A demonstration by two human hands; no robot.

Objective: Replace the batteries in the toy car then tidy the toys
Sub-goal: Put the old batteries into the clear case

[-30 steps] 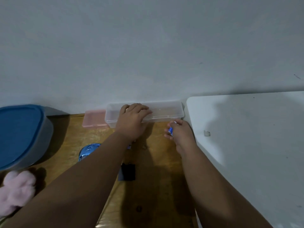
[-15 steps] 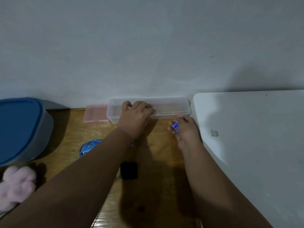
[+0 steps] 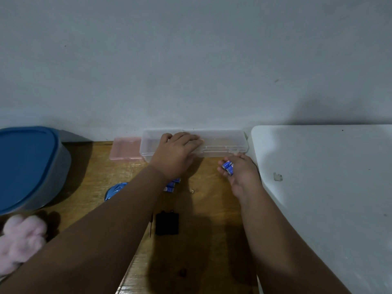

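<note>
Roughly mid-task, by the look of it. Right hand (image 3: 241, 174) pinched a small bunch of blue batteries (image 3: 228, 167) between thumb and fingers, just in front of the clear case (image 3: 224, 143), near its right end. Left hand (image 3: 176, 155) lay palm-down on the case lid, fingers mostly straight, gripping nothing. It was either bracing the case or opening it; could not tell which. The case sat against the wall at the back of the tabletop (image 3: 212, 209), and its lid appeared down.

The car (image 3: 115, 189) lay left of centre on the tabletop, mostly hidden behind the left forearm and well apart from both hands. A black cover (image 3: 167, 223) lay nearer the person, off the car, with a thin screwdriver (image 3: 150, 225) just beside it. Loose batteries (image 3: 171, 185) lay by the left wrist.

Judged done: cover off, cells out. Old or new cells in the right hand, could not tell. Likely left: stow or fetch cells at the case, load the car, refit the cover, then tidy the toys.

Around: a pink case (image 3: 125, 151) touched the clear case's left end. A blue-lidded tub (image 3: 27, 166) and a pink plush (image 3: 21, 240) were at far left, and a white surface (image 3: 318, 198) was at right. The left forearm lay over the car and loose batteries, blocking the right hand's reach to them.
</note>
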